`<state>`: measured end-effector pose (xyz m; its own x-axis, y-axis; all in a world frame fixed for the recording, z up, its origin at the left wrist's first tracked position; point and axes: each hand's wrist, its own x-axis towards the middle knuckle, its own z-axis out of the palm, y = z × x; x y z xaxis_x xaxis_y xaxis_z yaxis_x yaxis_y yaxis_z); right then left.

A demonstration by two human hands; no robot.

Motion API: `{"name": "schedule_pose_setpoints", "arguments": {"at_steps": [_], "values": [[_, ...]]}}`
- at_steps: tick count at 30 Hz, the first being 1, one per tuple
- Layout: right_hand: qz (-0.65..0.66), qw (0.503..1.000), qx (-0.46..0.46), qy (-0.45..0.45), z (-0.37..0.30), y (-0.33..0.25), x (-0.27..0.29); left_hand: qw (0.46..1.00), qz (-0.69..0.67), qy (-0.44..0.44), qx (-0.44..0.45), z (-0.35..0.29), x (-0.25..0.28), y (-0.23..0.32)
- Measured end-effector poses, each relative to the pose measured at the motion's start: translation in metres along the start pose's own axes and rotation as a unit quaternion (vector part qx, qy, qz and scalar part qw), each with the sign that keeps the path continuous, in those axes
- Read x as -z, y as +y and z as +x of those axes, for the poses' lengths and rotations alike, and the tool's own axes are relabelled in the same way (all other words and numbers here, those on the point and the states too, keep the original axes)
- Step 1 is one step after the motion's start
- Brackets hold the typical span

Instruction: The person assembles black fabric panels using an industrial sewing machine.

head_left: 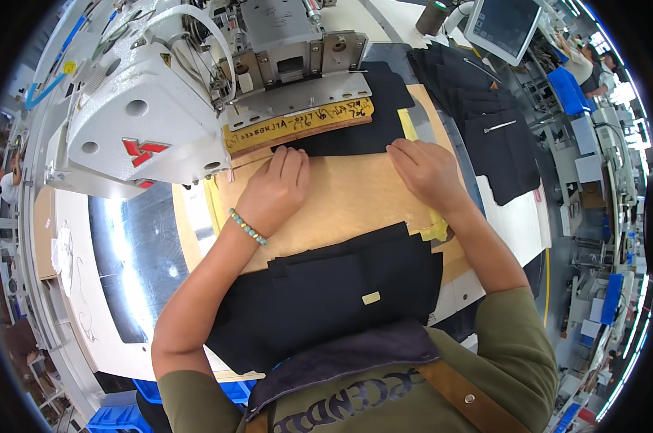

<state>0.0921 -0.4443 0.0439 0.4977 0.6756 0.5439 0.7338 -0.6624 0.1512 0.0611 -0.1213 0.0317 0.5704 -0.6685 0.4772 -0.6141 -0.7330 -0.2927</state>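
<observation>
A black fabric piece [344, 144] lies partly under the yellow, hand-marked clamp plate [305, 127] of a white sewing machine [142, 119]. Its near edge rests on a tan board [341, 202]. My left hand [277, 182], below a beaded bracelet, has its fingers pressed together at the left end of that edge, close to the plate. At the right end, my right hand [429, 173] pinches the fabric's corner. The fingers partly hide the cloth they hold. Nearer my body, a stack of black fabric [326, 289] with a small pale label lies over the board's front edge.
More black pieces [496, 144], some with zippers, hang over the table's right side. A screen [505, 27] and a dark thread cone [432, 18] stand at the back right. Shiny metal plate [128, 267] lies left. Blue bins [120, 417] sit below.
</observation>
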Motion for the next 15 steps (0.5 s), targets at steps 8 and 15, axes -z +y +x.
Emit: {"name": "schedule_pose_setpoints", "arguments": {"at_steps": [8, 15], "values": [[0.018, 0.999, 0.046, 0.002, 0.025, -0.01, -0.018, 0.998, -0.006, -0.007, 0.054, -0.042, 0.017, -0.015], [0.084, 0.996, 0.017, -0.011, 0.029, -0.009, -0.018, 0.996, -0.041, -0.02, 0.079, -0.056, 0.021, -0.01]]}}
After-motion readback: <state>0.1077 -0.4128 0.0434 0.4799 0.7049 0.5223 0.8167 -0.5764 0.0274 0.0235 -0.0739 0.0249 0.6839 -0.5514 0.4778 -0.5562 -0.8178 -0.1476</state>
